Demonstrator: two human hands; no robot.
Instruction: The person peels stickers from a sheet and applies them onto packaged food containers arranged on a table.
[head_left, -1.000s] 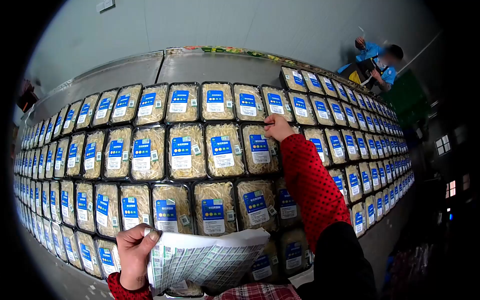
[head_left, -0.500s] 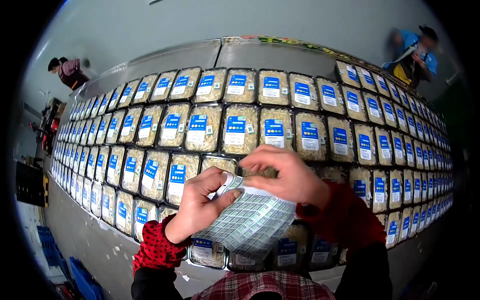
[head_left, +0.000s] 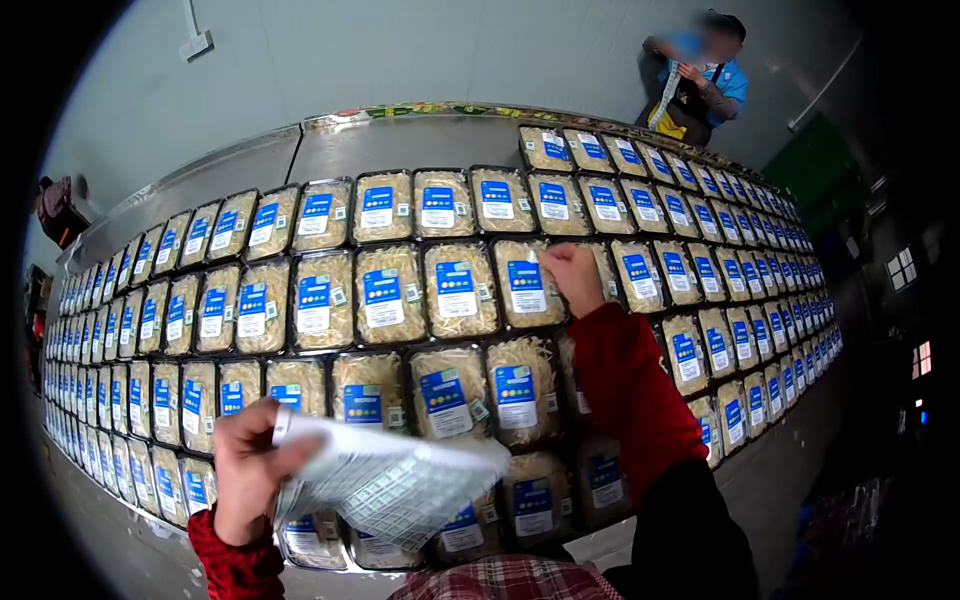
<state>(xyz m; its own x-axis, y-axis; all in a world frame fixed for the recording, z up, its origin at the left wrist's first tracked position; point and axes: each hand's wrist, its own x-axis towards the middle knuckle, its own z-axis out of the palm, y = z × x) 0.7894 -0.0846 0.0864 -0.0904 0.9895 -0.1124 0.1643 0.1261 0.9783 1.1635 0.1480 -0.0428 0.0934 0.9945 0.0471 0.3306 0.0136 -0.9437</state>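
Note:
My left hand [head_left: 250, 460] grips the left edge of a curling sheet of small greenish stickers [head_left: 400, 490], held above the nearest trays and blurred by motion. My right hand [head_left: 575, 275] reaches forward, fingers pinched together at the right side of a film-wrapped tray [head_left: 527, 285] of pale shredded food. Anything between those fingertips is too small to see. That tray has a blue and white label. Just left of it, another packed tray [head_left: 460, 292] also carries a small square code sticker beside its label.
Long rows of similar trays [head_left: 310, 300] cover much of the metal table [head_left: 400, 148]. A person in blue [head_left: 705, 80] stands beyond its far right edge, holding a strip. Another person [head_left: 62, 212] is at the far left. Some rear trays [head_left: 545, 148] form an extra row.
My right hand has left the sticker sheet and moved forward to a tray. My left hand has moved left and down with the sheet. The view has turned right.

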